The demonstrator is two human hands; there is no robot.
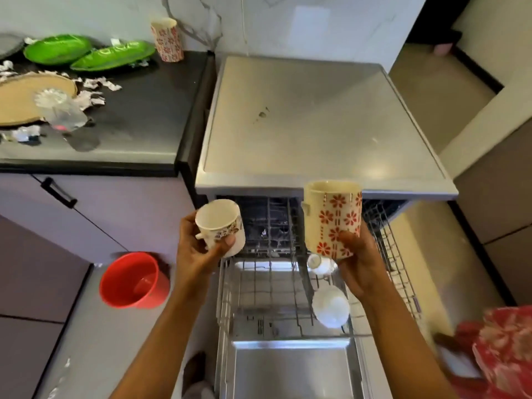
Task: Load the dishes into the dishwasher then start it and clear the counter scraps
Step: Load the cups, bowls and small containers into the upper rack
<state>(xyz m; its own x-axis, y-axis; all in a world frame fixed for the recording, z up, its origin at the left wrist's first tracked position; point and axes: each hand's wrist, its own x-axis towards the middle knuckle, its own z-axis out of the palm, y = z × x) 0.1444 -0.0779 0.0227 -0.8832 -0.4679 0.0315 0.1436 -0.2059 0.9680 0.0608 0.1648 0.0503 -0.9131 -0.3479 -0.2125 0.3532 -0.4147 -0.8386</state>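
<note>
You've got a white grey-veined marble wall (288, 21) at the back, w/ a pale light patch on it. Lower left, mauve flat-front cabinets (115, 203) w/ a black bar handle (59, 192); beige smooth floor (437, 90) far right.

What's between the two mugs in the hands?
Nothing solid: the small white mug in the left hand and the tall cream red-flowered mug in the right hand are apart; the head view shows only the dishwasher's grey wire rack behind.
</note>
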